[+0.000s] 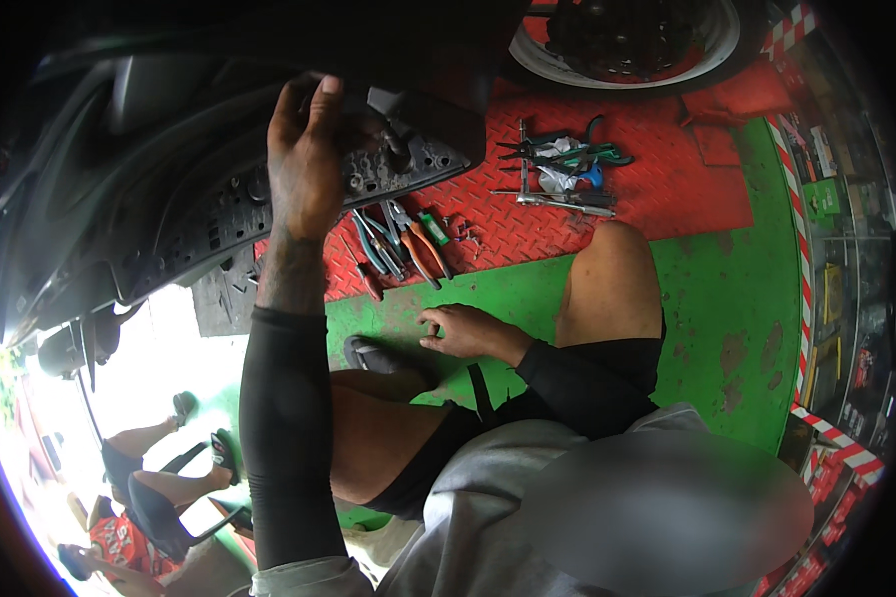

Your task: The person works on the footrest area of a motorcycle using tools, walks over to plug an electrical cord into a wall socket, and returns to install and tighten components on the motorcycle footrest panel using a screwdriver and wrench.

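I watch from far, and the thing in hand is the black panel (204,214) in the upper left of the frame, with small holes along its lower edge. To handle it well, I would judge that it needs light, even support, so that its edge does not bend, and that the right hand (458,330) could share the load. The left hand (307,164) is on the panel, its arm stretched almost straight upward; its thumb stands up, but some fingertips are hidden, so I cannot tell if they clamp. The right hand hangs near the middle, elbow bent, empty, its fingers loosely curled and a little apart, below the orange-handled pliers (433,256).
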Demonstrator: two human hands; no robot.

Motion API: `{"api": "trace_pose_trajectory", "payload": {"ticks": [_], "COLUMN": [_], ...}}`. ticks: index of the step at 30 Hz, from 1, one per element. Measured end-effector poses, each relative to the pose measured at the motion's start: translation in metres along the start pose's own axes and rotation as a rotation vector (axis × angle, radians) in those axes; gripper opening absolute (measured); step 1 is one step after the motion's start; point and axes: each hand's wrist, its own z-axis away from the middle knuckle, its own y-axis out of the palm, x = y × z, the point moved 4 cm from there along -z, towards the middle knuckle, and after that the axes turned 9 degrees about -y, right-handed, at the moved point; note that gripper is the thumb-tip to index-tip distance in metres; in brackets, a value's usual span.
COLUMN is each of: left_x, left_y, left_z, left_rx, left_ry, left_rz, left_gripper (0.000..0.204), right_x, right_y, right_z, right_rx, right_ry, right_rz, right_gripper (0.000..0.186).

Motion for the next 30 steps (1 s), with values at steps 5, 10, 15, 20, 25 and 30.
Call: {"api": "trace_pose_trajectory", "payload": {"ticks": [5, 10, 15, 20, 25, 30], "left_x": [0.016, 0.023, 0.018, 0.006, 0.000, 0.002], "left_y": [0.004, 0.007, -0.002, 0.010, 0.006, -0.003], "left_z": [-0.002, -0.011, -0.014, 0.006, 0.017, 0.002], "left_rx": [0.037, 0.054, -0.092, 0.196, 0.154, 0.009], "left_ry": [-0.068, -0.165, -0.116, 0.049, 0.084, -0.132], "left_rz": [0.164, 0.064, 0.096, -0.291, -0.184, 0.000], "left_gripper": [0.030, 0.037, 0.047, 0.042, 0.042, 0.032], "right_x": [-0.005, 0.003, 0.007, 0.010, 0.013, 0.025], "right_y": [-0.004, -0.014, -0.023, -0.023, -0.032, -0.072], "right_z": [0.008, 0.010, 0.011, 0.006, -0.009, -0.040], "right_rx": [0.034, -0.034, -0.074, -0.095, -0.221, -0.404], "right_ry": [-0.001, -0.087, -0.057, -0.085, -0.044, -0.093], "right_rz": [-0.002, 0.042, -0.014, 0.009, -0.245, -0.903], "right_gripper": [0.041, 0.041, 0.040, 0.040, 0.036, 0.049]}}
